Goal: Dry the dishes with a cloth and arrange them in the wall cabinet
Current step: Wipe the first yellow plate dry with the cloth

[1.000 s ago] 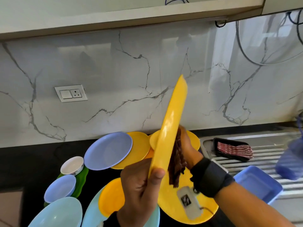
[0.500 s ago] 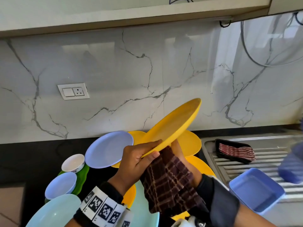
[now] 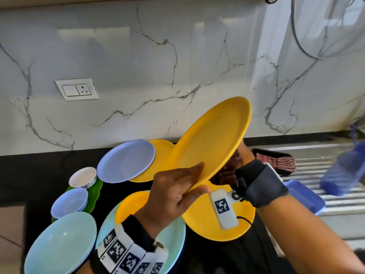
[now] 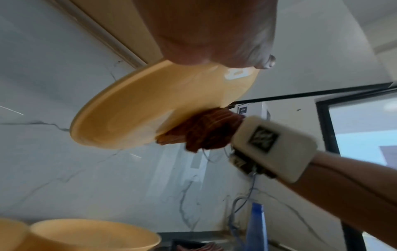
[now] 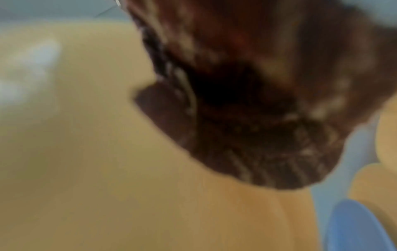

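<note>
A yellow plate (image 3: pixel 209 143) is held tilted above the counter, its top face toward me. My left hand (image 3: pixel 177 186) pinches its near rim, thumb on top. My right hand (image 3: pixel 244 155) is under the plate's right side, holding a dark brown checked cloth (image 3: pixel 227 171) against the underside. The left wrist view shows that underside (image 4: pixel 150 108) with the bunched cloth (image 4: pixel 206 132) pressed to it. The right wrist view is blurred, filled by the cloth (image 5: pixel 247 110) and yellow plate (image 5: pixel 86 152).
On the black counter lie more yellow plates (image 3: pixel 217 224), a lilac plate (image 3: pixel 126 161), pale blue plates (image 3: pixel 61 244), a small lilac bowl (image 3: pixel 69 202) and a white bowl (image 3: pixel 83 177). At right are a steel drainboard (image 3: pixel 316 173), a blue tray (image 3: pixel 304 196) and a striped cloth (image 3: pixel 276 165).
The plate has swung from standing on edge to lying tilted with its top face up. The cloth hand has gone from the plate's face to beneath its right side.
</note>
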`<move>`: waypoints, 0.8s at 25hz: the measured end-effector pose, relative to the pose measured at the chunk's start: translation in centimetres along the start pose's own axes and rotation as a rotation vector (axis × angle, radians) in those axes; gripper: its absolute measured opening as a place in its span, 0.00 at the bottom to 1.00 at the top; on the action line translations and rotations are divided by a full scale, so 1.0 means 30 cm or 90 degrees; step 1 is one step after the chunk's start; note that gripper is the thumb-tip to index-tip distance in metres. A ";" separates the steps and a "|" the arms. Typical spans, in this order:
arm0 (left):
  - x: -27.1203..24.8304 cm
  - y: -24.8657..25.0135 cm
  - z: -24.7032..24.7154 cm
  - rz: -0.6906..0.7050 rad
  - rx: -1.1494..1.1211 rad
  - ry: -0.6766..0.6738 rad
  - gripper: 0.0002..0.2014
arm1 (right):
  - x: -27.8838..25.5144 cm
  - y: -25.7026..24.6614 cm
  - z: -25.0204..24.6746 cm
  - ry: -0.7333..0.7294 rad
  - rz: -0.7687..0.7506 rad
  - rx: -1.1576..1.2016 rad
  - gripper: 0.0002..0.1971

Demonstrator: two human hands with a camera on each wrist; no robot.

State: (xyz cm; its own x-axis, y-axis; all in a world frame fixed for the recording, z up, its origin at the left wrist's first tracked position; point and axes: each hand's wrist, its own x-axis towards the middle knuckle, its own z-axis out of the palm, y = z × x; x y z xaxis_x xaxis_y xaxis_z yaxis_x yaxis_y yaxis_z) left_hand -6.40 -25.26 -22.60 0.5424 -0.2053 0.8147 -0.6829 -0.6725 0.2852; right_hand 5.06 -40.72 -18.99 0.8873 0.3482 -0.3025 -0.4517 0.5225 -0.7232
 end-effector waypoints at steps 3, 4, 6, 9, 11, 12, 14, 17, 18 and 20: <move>0.040 0.011 0.012 -0.002 -0.039 0.023 0.30 | 0.025 0.066 -0.006 0.021 -0.029 -0.095 0.19; 0.055 0.013 0.012 -0.004 -0.027 0.031 0.29 | 0.021 0.088 0.008 -0.010 -0.028 -0.115 0.21; 0.071 -0.017 -0.007 -0.002 -0.030 0.022 0.29 | 0.006 0.110 0.057 -0.074 -0.064 -0.107 0.24; 0.059 -0.046 -0.030 -0.029 -0.017 0.021 0.28 | 0.007 0.055 0.137 -0.046 -0.119 -0.003 0.28; 0.045 -0.042 -0.047 -0.049 -0.025 0.035 0.23 | 0.036 -0.003 0.164 0.025 -0.169 0.061 0.26; 0.043 -0.033 -0.052 -0.071 -0.037 0.052 0.21 | 0.049 -0.025 0.175 0.044 -0.213 0.092 0.22; 0.040 0.000 -0.056 -0.150 -0.078 0.103 0.22 | 0.067 -0.043 0.193 0.039 -0.320 0.196 0.17; 0.037 0.020 -0.060 -0.311 -0.204 0.169 0.29 | 0.076 -0.020 0.205 -0.027 -0.555 0.127 0.20; 0.040 0.021 -0.063 -0.348 -0.228 0.182 0.32 | 0.058 -0.005 0.210 -0.044 -0.607 0.025 0.19; 0.045 0.022 -0.077 -0.411 -0.264 0.210 0.36 | 0.058 0.023 0.195 -0.067 -0.684 -0.228 0.22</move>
State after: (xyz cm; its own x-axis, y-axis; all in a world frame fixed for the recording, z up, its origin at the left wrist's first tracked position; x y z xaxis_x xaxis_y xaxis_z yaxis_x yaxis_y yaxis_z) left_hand -7.24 -24.34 -20.15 0.7625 0.3925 0.5143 -0.4461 -0.2569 0.8573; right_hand 5.75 -35.22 -16.38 0.7791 -0.0734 0.6226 0.6058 0.3435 -0.7176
